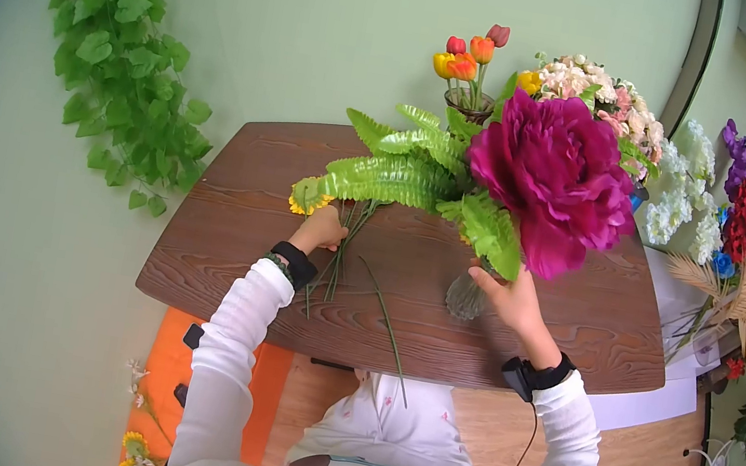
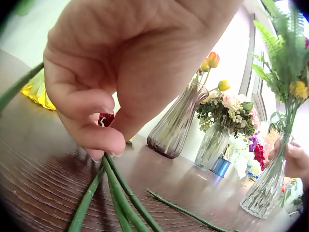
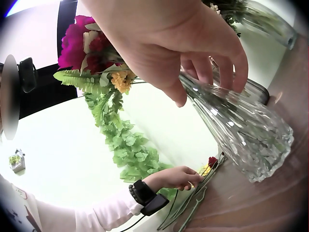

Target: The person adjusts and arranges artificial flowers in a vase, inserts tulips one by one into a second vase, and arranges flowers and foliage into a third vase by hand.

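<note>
At the left of the table, my left hand (image 1: 323,228) curls its fingers and thumb over a few green flower stems (image 2: 120,203), pinching them close over the wood. Yellow flower heads (image 1: 299,205) lie beside that hand, and a small dark red bloom (image 2: 106,119) shows behind its fingers. My right hand (image 1: 518,303) grips the neck of a clear ribbed glass vase (image 3: 246,130), standing on the table. Out of the vase rise a large magenta peony (image 1: 557,179), green fern leaves (image 1: 391,177) and small orange-yellow blossoms (image 3: 121,81).
A loose green stem (image 1: 389,314) lies across the table (image 1: 226,239), its end past the front edge. Behind stand tulips (image 1: 463,64) in a purple-tinted vase (image 2: 176,125), a pale bouquet (image 1: 640,119) and a blue spool (image 2: 221,167). More artificial flowers (image 1: 742,213) are at right.
</note>
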Tool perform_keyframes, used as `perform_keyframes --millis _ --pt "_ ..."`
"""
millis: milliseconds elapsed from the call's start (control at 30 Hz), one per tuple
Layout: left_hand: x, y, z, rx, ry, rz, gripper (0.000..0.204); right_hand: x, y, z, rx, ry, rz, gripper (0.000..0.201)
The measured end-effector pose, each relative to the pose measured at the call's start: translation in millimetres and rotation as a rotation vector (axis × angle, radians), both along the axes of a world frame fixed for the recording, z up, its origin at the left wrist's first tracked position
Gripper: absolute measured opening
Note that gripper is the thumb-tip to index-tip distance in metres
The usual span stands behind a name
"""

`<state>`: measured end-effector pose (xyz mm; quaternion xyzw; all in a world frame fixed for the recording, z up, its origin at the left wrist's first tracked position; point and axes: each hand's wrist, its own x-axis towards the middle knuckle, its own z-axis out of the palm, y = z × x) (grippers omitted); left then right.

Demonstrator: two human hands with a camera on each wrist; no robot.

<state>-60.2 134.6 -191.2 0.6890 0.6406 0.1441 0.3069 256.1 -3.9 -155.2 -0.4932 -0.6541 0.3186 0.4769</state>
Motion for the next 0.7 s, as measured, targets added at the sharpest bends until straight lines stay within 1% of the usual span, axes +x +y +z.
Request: perform_keyframes --millis 33,100,167,233,267,300,333,367,400,433,500,533,600,633,667,700 --pt "0 0 0 -0.002 -0.012 -0.004 0.027 0 1 0 0.0 0.0 0.001 0.032" --pt "-2 3 -1 -0.002 -0.004 0.009 0.026 0 2 0 -0.007 -0.017 0.008 0.025" --pt "-5 7 -4 -0.001 0.005 0.022 0.027 -1 4 -3 -0.001 0.005 0.001 0.026" --pt "-6 9 -3 0.037 -0.163 0.039 0.026 0 4 -3 0.007 0.028 -0.009 0.028" --pt "-5 9 -3 0.039 -0.161 0.037 0.026 1 4 -2 -0.032 -0.008 -0.004 0.035" --pt "-1 3 6 0.062 -0.285 0.065 0.026 3 3 -2 -0.07 -0.043 0.0 0.042" --pt "3 -4 15 0.085 -0.41 0.093 0.026 5 3 -5 -0.069 -0.042 -0.005 0.042" --pt "7 -11 25 0.085 -0.41 0.089 0.026 6 3 -11 0.103 -0.061 -0.037 0.044" --pt "11 -19 34 0.07 -0.533 0.051 0.025 7 2 -15 0.274 -0.082 -0.068 0.045" --pt "14 -27 41 0.051 -0.655 0.014 0.025 7 -3 -14 0.272 -0.082 -0.071 0.045" --pt "22 -43 51 0.075 -0.699 -0.016 0.023 6 -17 -4 0.247 -0.017 -0.323 0.036" --pt "25 -51 53 0.101 -0.742 -0.044 0.022 6 -25 -1 0.242 -0.018 -0.324 0.036" --pt "27 -65 55 0.077 -0.753 -0.064 0.021 4 -40 7 0.174 0.31 -0.269 0.022" --pt "28 -73 55 0.057 -0.763 -0.085 0.019 -1 -51 18 0.171 0.359 -0.19 0.01" --pt "29 -80 56 0.053 -0.762 -0.087 0.019 -5 -56 21 0.169 0.36 -0.194 0.01" --pt "31 -89 58 0.004 -0.794 -0.083 0.02 -9 -60 23 0.103 0.336 -0.094 0.006"
